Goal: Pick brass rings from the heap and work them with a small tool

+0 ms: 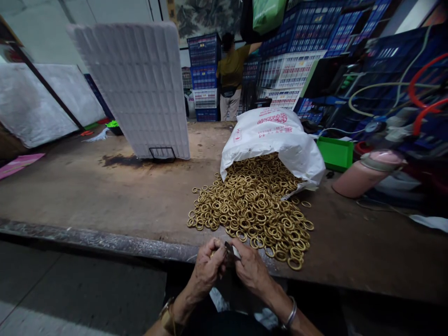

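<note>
Left hand (209, 262): lower centre, fingers curled around a small golden piece (212, 254).
Right hand (252, 267): I see it closed on a white-handled tool (235, 252), just beside the left.
White sack (269, 133): tipped, right of centre, gold rings (252, 200) in its mouth and heaped across the table (150, 200).

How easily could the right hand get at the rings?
Probably yes, easily: the rings spread on the table just beyond the right hand, with nothing standing between, though the small tool it holds might hamper picking.
</note>
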